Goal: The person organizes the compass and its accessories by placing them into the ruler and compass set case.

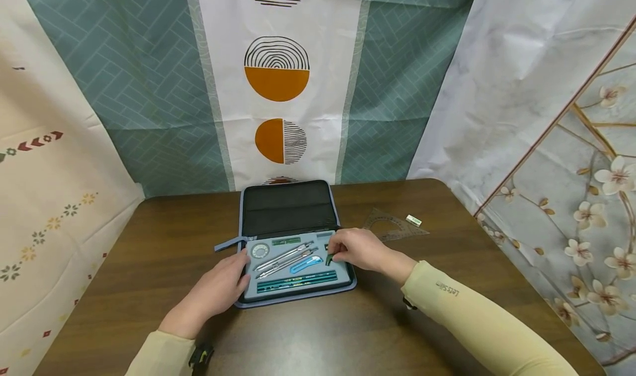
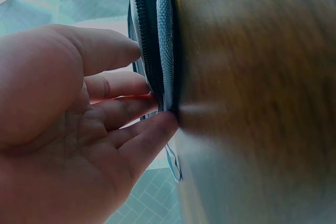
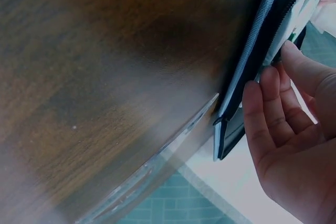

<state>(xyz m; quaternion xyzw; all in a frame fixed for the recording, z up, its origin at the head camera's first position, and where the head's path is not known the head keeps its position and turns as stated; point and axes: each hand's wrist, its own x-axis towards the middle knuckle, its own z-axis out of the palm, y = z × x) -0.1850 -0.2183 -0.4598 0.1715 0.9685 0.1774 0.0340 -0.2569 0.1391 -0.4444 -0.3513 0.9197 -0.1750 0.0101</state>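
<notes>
Nearest cam: L sleeve (image 1: 161, 356) & R sleeve (image 1: 462, 310) are running in over the bottom edge of the head view.
R hand (image 1: 360, 248): it's pinching, v. narrow, thumb & fingertips bunching on a small green piece (image 1: 329, 260).
Green piece: it's sitting at the right end of the tray (image 1: 344, 279), below the fingertips, lower end poking out twd the pencils (image 1: 298, 281).
Poor view: fingers are hiding most of it, so can't tell what it is, or if it's resting in a slot.
Handling: prob. light & stiff, maybe a bit slick; nothing's looking fragile.
Grip spot: its sides are prob. offering the best hold, thumb opp. fingers, nr the upper end.
Neighbours: blue cutter (image 1: 305, 264) is lying just left of it, compasses (image 1: 284, 260) further left.
L hand (image 1: 221, 285): it's resting vs the left side of the case (image 1: 290, 213), fingers loose & apart, gripping nothing.
Off right: set square (image 1: 407, 231) & eraser (image 1: 413, 220) are lying on the table (image 1: 174, 238), beyond the R hand.
</notes>
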